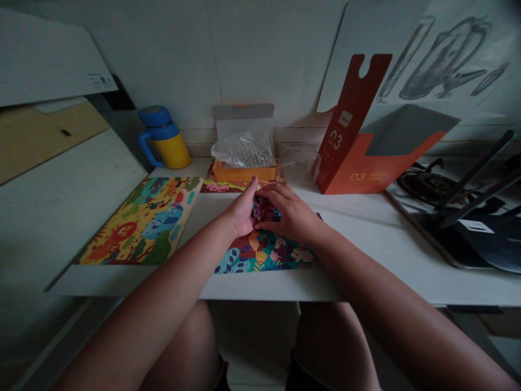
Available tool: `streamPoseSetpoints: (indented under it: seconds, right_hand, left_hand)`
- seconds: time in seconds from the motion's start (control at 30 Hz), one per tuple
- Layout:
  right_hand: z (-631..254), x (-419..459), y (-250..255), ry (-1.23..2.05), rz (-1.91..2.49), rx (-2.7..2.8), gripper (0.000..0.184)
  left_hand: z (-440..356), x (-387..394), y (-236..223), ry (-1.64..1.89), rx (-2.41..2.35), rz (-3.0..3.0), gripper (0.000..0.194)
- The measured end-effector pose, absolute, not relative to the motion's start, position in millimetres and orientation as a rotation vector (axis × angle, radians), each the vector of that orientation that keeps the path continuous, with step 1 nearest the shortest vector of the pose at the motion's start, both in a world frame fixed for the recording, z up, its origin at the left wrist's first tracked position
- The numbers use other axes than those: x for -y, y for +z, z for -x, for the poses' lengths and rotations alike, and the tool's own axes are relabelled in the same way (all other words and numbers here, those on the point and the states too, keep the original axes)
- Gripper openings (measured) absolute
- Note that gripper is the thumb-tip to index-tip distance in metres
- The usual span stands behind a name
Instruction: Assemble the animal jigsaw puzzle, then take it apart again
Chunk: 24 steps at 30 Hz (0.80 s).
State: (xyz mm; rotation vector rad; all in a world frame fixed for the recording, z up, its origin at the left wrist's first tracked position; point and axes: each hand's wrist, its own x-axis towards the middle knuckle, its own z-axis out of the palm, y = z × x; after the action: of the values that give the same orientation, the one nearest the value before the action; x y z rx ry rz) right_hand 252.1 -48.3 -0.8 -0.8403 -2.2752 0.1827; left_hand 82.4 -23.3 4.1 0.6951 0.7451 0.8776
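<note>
In the head view my left hand point(243, 210) and my right hand point(291, 213) are cupped together. Between them is a cluster of small dark, colourful puzzle pieces point(260, 208), partly covered by the fingers. My left thumb points up, while the right fingers curl over the pieces from the far side. Below the hands lies a teal and red illustrated puzzle sheet point(244, 259) with flowers and animals; the forearms and hands hide part of it. To the left rests a yellow picture puzzle point(163, 217) with a blue elephant and an orange lion.
Behind the hands, an open orange box point(244, 174) holds clear plastic wrap point(240, 151) and stands on another picture sheet point(215, 187). A blue-and-yellow mug point(173, 146) is at the back left. A tall orange carton point(345, 168) and black metal-looking items point(464, 233) occupy the right.
</note>
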Motion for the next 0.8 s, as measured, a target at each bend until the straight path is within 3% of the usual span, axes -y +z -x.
streamPoseSetpoints:
  seconds: [0.27, 0.5, 0.67, 0.8]
  right_hand:
    - [-249.6, 53.7, 7.6, 0.277, 0.955, 2.287, 0.051]
    - [-274.6, 42.9, 10.0, 0.295, 1.221, 1.934, 0.051]
    - [-287.1, 33.6, -1.4, 0.452, 1.312, 1.835, 0.049]
    - [-280.6, 33.5, -5.2, 0.365, 1.270, 1.953, 0.051]
  left_hand:
    - [-85.7, 28.4, 3.7, 0.768, -0.678, -0.620, 0.071]
    - [-76.3, 31.3, 8.5, 0.649, -0.563, -0.751, 0.076]
    - [-73.4, 27.7, 6.8, 0.688, -0.586, -0.727, 0.058]
    - [-77.5, 26.3, 1.0, 0.702, -0.663, -0.740, 0.044]
